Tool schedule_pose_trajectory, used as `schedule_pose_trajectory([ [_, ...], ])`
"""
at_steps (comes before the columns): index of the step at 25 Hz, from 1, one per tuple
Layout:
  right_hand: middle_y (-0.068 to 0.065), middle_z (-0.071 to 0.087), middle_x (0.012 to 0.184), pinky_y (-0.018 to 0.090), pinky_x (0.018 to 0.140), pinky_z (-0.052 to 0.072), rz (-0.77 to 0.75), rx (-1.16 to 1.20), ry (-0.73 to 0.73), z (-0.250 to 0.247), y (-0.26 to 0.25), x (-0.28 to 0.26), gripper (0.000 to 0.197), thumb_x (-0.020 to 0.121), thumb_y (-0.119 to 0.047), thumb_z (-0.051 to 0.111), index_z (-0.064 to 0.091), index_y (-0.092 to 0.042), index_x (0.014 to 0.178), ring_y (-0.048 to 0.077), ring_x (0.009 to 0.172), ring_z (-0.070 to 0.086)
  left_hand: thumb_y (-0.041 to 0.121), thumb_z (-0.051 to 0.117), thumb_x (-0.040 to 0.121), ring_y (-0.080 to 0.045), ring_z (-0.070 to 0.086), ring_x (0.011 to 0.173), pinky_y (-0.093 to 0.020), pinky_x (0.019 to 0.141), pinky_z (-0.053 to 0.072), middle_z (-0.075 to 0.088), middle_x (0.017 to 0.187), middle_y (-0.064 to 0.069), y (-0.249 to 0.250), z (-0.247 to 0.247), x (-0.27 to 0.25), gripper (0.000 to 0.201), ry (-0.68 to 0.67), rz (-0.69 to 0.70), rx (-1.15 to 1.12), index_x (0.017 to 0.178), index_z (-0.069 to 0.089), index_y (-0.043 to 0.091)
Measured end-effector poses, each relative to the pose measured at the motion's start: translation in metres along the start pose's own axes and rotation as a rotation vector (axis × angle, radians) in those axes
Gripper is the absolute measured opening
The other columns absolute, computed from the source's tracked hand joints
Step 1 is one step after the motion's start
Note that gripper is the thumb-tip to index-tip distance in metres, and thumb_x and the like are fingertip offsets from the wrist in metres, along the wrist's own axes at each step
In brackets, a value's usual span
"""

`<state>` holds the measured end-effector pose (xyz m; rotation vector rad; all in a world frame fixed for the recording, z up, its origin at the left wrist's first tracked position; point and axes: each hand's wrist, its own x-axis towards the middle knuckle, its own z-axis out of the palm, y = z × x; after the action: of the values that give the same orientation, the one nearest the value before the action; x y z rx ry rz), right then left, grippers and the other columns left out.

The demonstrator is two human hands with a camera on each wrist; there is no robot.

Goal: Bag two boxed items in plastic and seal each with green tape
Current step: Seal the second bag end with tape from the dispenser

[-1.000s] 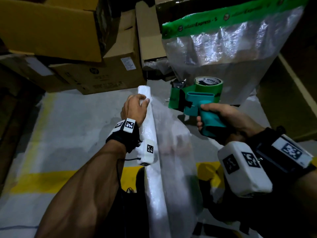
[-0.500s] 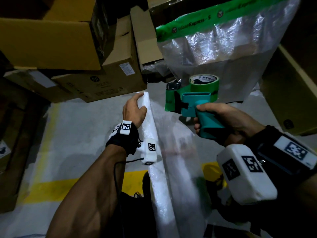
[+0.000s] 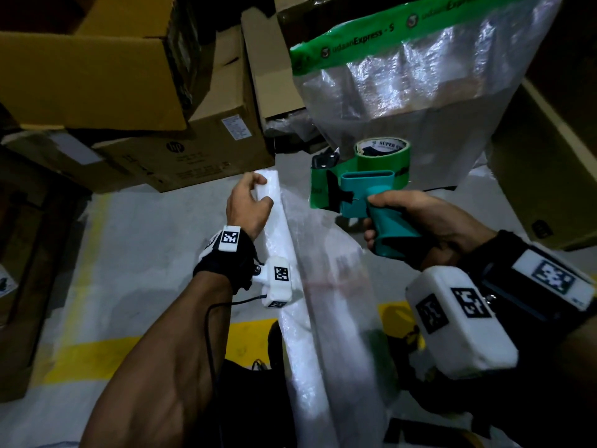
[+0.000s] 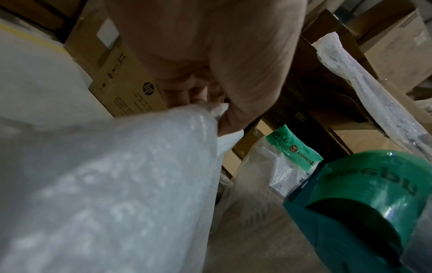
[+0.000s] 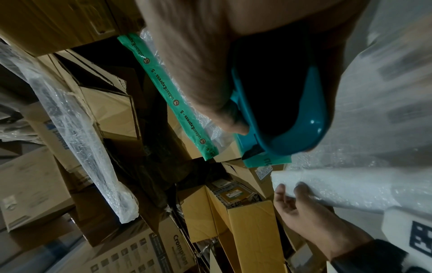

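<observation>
A long box wrapped in clear plastic bubble wrap (image 3: 326, 286) stands on edge in front of me. My left hand (image 3: 250, 202) pinches the folded white plastic (image 4: 140, 166) at the box's far top corner, with thumb and fingers curled over the edge (image 5: 292, 190). My right hand (image 3: 429, 221) grips the teal handle of a tape dispenser (image 3: 365, 192) carrying a green tape roll (image 3: 382, 153), held just right of the fold and apart from it. Behind stands a second bagged box (image 3: 420, 92) with a green tape strip (image 3: 387, 30) along its top.
Stacked cardboard boxes (image 3: 129, 76) crowd the back left, and another box (image 3: 542, 163) stands at the right. The grey floor (image 3: 145, 253) carries a yellow line (image 3: 97, 354). More cartons and plastic-wrapped bundles (image 5: 74, 120) fill the right wrist view.
My left hand has slid a little further along the fold toward the box's far corner. The tape dispenser has stayed close to the right of it, almost still.
</observation>
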<state>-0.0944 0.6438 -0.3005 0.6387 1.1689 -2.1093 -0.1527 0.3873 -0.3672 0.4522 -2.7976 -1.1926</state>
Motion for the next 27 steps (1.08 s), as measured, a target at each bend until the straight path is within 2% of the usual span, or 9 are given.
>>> schedule_pose_trajectory([
  [3,0.014,0.056,0.078,0.029,0.050,0.053,-0.001,0.000,0.001,0.000,-0.001,-0.001,0.037,0.091,-0.013,0.057,0.052,-0.003,0.125,0.021,0.054,0.059,0.011,0.063,0.078,-0.023,0.059,0.101,-0.028,0.087,0.045,0.063,0.112,-0.002,0.000,-0.001,-0.001,0.030,0.032,0.015,0.065,0.107,0.063,0.018],
  [6,0.015,0.055,0.078,0.029,0.050,0.052,-0.004,0.014,0.002,0.000,-0.001,0.000,0.037,0.090,-0.013,0.057,0.051,-0.003,0.126,0.021,0.054,0.058,0.021,0.062,0.085,-0.022,0.059,0.101,-0.025,0.084,0.040,0.066,0.109,-0.004,0.001,-0.001,-0.002,0.022,0.067,0.042,0.092,0.106,0.065,0.017],
  [9,0.015,0.054,0.079,0.028,0.050,0.052,-0.008,0.019,-0.004,0.001,0.000,0.000,0.038,0.091,-0.012,0.056,0.051,-0.002,0.127,0.021,0.056,0.057,0.015,0.061,0.085,-0.024,0.058,0.103,-0.026,0.083,0.039,0.064,0.109,-0.005,0.000,-0.002,-0.001,0.022,0.080,0.057,0.118,0.107,0.060,0.012],
  [12,0.015,0.053,0.079,0.028,0.049,0.052,-0.011,0.023,-0.016,0.001,0.001,0.000,0.037,0.091,-0.012,0.056,0.050,-0.002,0.126,0.021,0.057,0.056,0.012,0.065,0.081,-0.027,0.058,0.094,-0.036,0.083,0.047,0.059,0.103,-0.005,0.000,-0.003,0.001,0.042,0.089,0.019,0.046,0.118,0.044,0.011],
  [14,0.015,0.053,0.079,0.028,0.049,0.052,-0.010,0.015,-0.022,0.000,0.001,0.000,0.037,0.091,-0.012,0.056,0.051,-0.002,0.126,0.021,0.056,0.056,0.011,0.068,0.079,-0.024,0.059,0.089,-0.035,0.084,0.050,0.058,0.098,-0.002,-0.001,-0.004,0.005,0.052,0.089,-0.074,0.008,0.124,0.042,0.013],
  [17,0.015,0.054,0.078,0.028,0.049,0.052,-0.006,0.000,-0.026,0.000,0.002,-0.001,0.035,0.091,-0.013,0.056,0.051,-0.002,0.124,0.021,0.055,0.057,0.009,0.072,0.074,-0.024,0.066,0.088,-0.039,0.086,0.055,0.066,0.093,-0.003,-0.006,-0.005,0.015,0.033,0.065,-0.202,-0.090,0.103,0.060,0.019],
  [20,0.016,0.054,0.079,0.028,0.049,0.052,-0.009,0.007,-0.025,0.000,0.004,0.000,0.037,0.091,-0.013,0.056,0.051,-0.002,0.125,0.022,0.054,0.057,0.003,0.070,0.071,-0.028,0.067,0.082,-0.046,0.083,0.056,0.070,0.091,-0.012,-0.008,-0.005,0.017,0.024,0.040,-0.289,-0.246,0.090,0.065,0.016],
  [22,0.017,0.054,0.081,0.029,0.049,0.052,-0.017,0.011,-0.021,0.000,0.004,0.001,0.039,0.090,-0.012,0.056,0.051,-0.001,0.127,0.021,0.056,0.057,0.003,0.069,0.068,-0.027,0.064,0.079,-0.042,0.078,0.055,0.069,0.090,-0.014,-0.008,-0.004,0.016,0.024,0.039,-0.261,-0.283,0.090,0.063,0.013],
  [27,0.018,0.053,0.085,0.029,0.049,0.052,-0.015,0.012,-0.028,0.000,0.004,0.001,0.040,0.091,-0.012,0.056,0.050,-0.001,0.129,0.022,0.055,0.057,0.019,0.064,0.057,-0.025,0.066,0.079,-0.049,0.081,0.056,0.071,0.088,-0.005,-0.012,-0.003,0.013,0.022,0.055,-0.154,-0.255,0.077,0.061,0.027],
])
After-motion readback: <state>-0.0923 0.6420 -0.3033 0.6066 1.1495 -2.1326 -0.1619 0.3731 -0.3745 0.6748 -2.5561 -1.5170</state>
